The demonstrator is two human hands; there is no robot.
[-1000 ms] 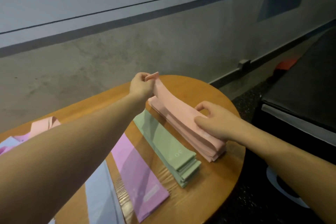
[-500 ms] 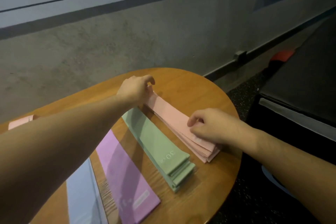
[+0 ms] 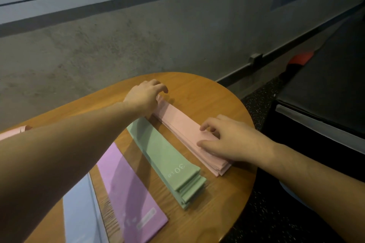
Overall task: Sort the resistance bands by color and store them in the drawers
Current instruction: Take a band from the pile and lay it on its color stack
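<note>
Head view: pink stack lies centre-right on table. Left hand rests on its far end, fingers loosely bent; right hand presses near end, nothing grasped. Square edges w/ light taps (no drawers visible).

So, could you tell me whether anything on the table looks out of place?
One pink band lies alone at the table's far left edge, apart from the pink stack under both hands. The green stack's near ends are fanned unevenly.
</note>
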